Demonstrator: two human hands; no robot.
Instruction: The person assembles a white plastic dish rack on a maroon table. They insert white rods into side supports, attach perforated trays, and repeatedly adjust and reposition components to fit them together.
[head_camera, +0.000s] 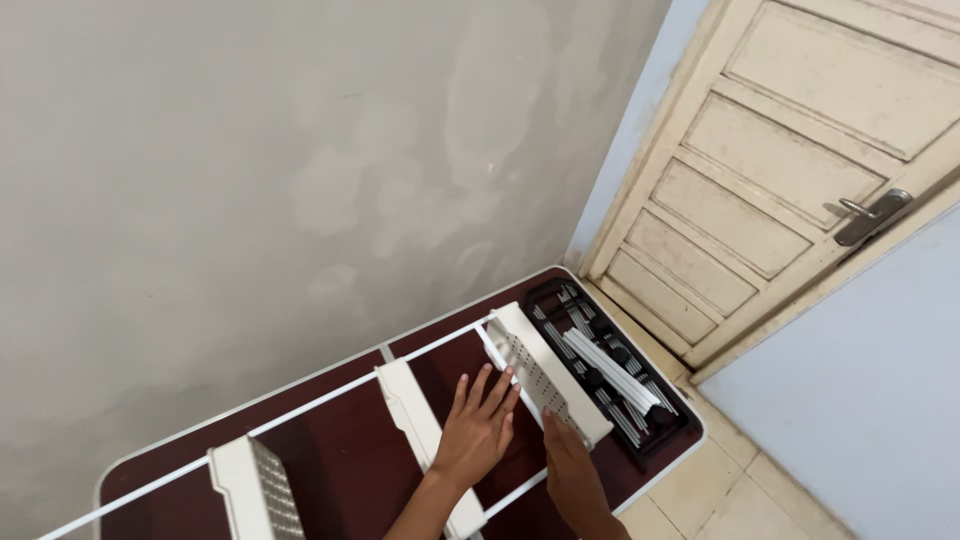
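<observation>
Dark-red surface by a grey wall: both hands spread flat — left beside, right under the perforated white panel, which could tip toward 3 o'clock onto the black tray.

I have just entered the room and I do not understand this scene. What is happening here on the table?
A person is working on a white frame of thin rods lying on a dark red table. The left hand lies flat on the table beside a white perforated crosspiece, and the right hand touches that crosspiece's near end. More white rods lie in a black tray at the table's far end, near a cream door.
</observation>
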